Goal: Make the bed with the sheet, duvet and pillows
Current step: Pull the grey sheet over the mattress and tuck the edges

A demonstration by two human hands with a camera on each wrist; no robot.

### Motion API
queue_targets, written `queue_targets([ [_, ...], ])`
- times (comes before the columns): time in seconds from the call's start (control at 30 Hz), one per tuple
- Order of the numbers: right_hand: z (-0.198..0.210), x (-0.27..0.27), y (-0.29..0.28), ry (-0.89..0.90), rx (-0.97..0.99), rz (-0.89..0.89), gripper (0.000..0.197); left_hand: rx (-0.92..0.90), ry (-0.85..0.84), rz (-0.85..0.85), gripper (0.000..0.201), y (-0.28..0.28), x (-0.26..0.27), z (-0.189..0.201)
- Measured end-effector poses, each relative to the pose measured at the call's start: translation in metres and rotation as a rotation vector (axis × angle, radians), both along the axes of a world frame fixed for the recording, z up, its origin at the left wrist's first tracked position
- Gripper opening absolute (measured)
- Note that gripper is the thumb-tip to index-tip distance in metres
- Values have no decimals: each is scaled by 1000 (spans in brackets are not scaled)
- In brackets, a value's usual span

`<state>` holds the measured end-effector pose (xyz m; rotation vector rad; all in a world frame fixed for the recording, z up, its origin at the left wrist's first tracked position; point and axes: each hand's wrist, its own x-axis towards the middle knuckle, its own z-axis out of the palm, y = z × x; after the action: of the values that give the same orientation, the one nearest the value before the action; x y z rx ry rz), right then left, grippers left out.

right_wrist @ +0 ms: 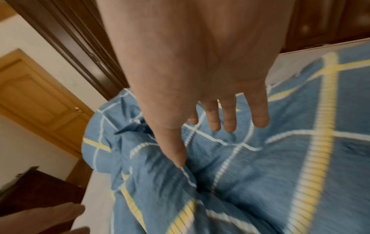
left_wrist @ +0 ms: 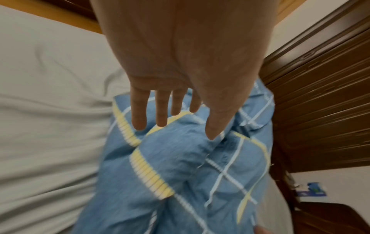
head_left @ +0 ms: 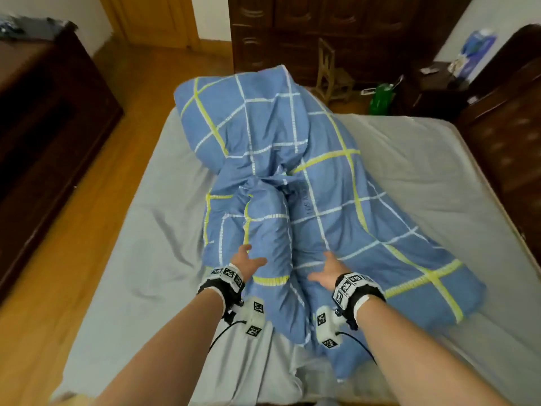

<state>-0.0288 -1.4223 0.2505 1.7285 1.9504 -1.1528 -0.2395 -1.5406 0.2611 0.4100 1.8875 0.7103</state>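
Both the left hand (head_left: 248, 262) and right hand (head_left: 329, 272) are hovering spread-fingered, gripping nothing, over the bunched checked duvet (head_left: 292, 177), risking grabbing a mid-fold, not an edge, beneath them.

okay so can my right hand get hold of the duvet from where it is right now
Probably yes. The right hand is open with fingers spread just over the bunched duvet, thumb about touching a fold, and nothing lies between them. The left hand is beside it, not in the way.
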Motion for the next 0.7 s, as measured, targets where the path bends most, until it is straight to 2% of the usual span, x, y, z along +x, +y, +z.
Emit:
queue_targets([
  [0.1, -37, 38, -36, -113, -67, -56, 98, -107, 1, -23, 65, -31, 29, -29],
  [0.23, -73, 102, -65, -191, -130, -234, 89, -156, -101, -104, 58, -42, 83, -58],
  [0.3, -102, 139, -70, -239, -137, -342, 90, -178, -158, -100, 64, -33, 107, -92],
  [0.4, -164, 195, -67, -238, -121, -660, 120, -258, -180, -21, 88, -14, 134, -158],
  [0.43, -181, 207, -64, -195, -123, -729, 119, -272, -193, 10, 92, -12, 140, -183],
  [0.5, -196, 213, -47, -78, -142, -762, 102, -310, -234, 56, 75, -8, 151, -217],
  [0.57, -205, 216, -24, -18, -210, -720, 72, -319, -290, 123, 54, 1, 164, -222],
  [0.63, -201, 214, 5, 5, -212, -648, 38, -250, -346, 276, 31, 20, 176, -208],
  [0.7, -177, 212, 39, 47, -120, -582, 33, -168, -381, 378, 31, 50, 185, -181],
])
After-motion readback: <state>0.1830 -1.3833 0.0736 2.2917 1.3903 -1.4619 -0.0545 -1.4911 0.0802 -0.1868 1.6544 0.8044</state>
